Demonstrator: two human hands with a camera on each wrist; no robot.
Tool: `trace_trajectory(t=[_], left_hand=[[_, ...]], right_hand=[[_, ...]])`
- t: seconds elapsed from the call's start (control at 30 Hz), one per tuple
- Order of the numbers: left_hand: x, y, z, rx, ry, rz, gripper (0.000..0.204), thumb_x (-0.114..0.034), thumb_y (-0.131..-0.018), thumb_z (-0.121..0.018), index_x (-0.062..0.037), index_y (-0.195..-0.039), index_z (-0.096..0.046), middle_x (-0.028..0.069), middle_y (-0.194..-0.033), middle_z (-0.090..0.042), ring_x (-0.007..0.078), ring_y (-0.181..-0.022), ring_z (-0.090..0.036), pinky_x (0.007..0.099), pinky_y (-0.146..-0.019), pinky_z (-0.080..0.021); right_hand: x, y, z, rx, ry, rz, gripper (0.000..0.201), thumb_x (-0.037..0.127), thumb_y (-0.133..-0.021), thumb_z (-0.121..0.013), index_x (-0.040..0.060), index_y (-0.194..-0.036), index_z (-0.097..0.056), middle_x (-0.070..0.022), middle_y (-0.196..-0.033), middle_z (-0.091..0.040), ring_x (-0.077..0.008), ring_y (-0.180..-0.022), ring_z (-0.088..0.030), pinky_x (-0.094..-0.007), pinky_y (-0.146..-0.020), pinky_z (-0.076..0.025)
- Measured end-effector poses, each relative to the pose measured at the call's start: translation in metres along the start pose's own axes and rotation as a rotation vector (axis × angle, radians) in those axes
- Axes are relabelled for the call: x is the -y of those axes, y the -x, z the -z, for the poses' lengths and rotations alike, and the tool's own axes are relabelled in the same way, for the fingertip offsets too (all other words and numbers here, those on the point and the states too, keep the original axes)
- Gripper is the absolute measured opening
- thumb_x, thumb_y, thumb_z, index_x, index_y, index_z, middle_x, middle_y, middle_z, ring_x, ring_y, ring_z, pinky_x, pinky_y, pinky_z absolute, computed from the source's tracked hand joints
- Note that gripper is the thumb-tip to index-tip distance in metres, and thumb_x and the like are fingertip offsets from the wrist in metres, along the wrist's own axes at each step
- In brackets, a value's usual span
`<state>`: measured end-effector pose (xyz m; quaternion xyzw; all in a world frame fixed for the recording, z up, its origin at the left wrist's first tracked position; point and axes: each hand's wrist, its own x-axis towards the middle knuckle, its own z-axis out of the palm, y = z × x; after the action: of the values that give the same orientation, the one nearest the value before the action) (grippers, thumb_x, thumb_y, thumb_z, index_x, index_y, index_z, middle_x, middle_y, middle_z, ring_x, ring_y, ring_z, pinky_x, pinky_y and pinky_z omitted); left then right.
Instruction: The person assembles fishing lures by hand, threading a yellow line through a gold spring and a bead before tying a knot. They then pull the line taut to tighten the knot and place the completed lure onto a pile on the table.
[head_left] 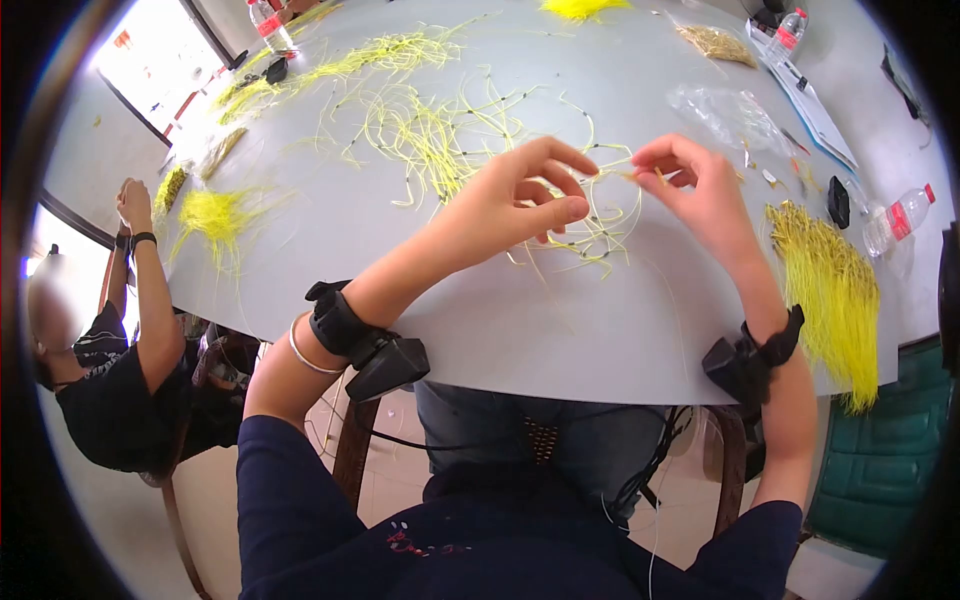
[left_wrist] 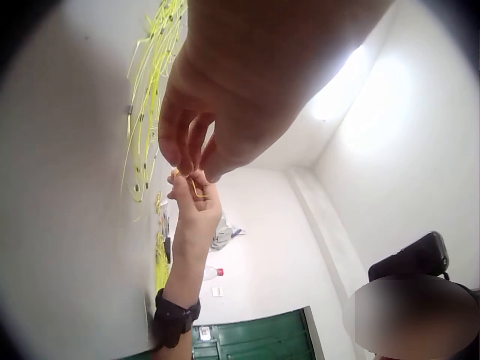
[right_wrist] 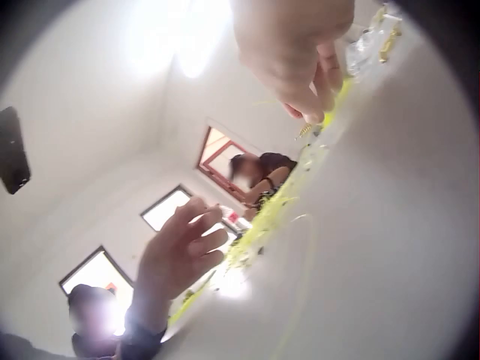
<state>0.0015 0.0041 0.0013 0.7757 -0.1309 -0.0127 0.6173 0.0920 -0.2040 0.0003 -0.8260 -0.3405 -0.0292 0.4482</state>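
Observation:
Over the table, the left hand is held with its fingers bent loosely and its thumb apart, nothing visible between them. Facing it, the right hand pinches a small golden piece between thumb and fingers; thin yellow line trails near it. Beneath and beyond both hands lies a loose tangle of yellow lines with small dark beads. In the right wrist view, a golden coiled piece shows beside the right hand's fingertips. The left wrist view shows the right hand just past the left fingertips.
A bundle of yellow strands with golden ends lies at the right edge, near a bottle and a black item. Clear plastic lies farther back. At the left, another person sits beside a yellow pile.

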Motion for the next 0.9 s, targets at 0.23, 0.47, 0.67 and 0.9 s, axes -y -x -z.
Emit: trace_trajectory(t=[0.23, 0.47, 0.67, 0.9], left_hand=[[-0.003, 0.001, 0.004, 0.099, -0.266, -0.115, 0.013, -0.010, -0.081, -0.064, -0.0039, -0.091, -0.057, 0.0019, -0.080, -0.059, 0.0078, -0.075, -0.058, 0.0219, -0.062, -0.048], [0.008, -0.005, 0.007, -0.136, 0.068, -0.044, 0.019, -0.021, -0.088, -0.058, -0.0019, -0.091, -0.062, 0.0011, -0.078, -0.060, 0.0067, -0.065, -0.053, 0.0208, -0.059, -0.046], [0.005, -0.004, 0.005, -0.136, 0.052, 0.014, 0.021, -0.023, -0.090, -0.054, -0.0030, -0.091, -0.061, -0.0014, -0.071, -0.054, 0.0047, -0.063, -0.048, 0.0197, -0.059, -0.042], [0.004, -0.004, 0.005, -0.127, 0.029, 0.011, 0.021, -0.023, -0.089, -0.057, -0.0032, -0.090, -0.062, 0.0001, -0.077, -0.059, 0.0046, -0.064, -0.050, 0.0192, -0.060, -0.042]], right_hand=[[0.017, 0.014, -0.021, 0.327, -0.568, -0.203, 0.023, 0.011, -0.080, -0.067, -0.0010, -0.099, -0.061, -0.0062, -0.085, -0.065, -0.0108, -0.080, -0.062, -0.0221, -0.070, -0.049], [0.021, 0.014, -0.020, 0.202, -0.583, -0.147, 0.017, 0.013, -0.088, -0.055, -0.0008, -0.092, -0.064, -0.0061, -0.080, -0.065, -0.0089, -0.071, -0.059, -0.0207, -0.064, -0.046], [0.024, 0.020, -0.027, 0.333, -0.356, -0.003, 0.018, 0.014, -0.088, -0.054, 0.0005, -0.081, -0.063, -0.0046, -0.069, -0.060, -0.0086, -0.061, -0.052, -0.0229, -0.055, -0.039], [0.028, 0.025, -0.030, 0.316, 0.066, 0.305, 0.024, 0.021, -0.085, -0.058, 0.0021, -0.070, -0.057, -0.0104, -0.063, -0.054, -0.0226, -0.061, -0.051, -0.0337, -0.055, -0.040]])
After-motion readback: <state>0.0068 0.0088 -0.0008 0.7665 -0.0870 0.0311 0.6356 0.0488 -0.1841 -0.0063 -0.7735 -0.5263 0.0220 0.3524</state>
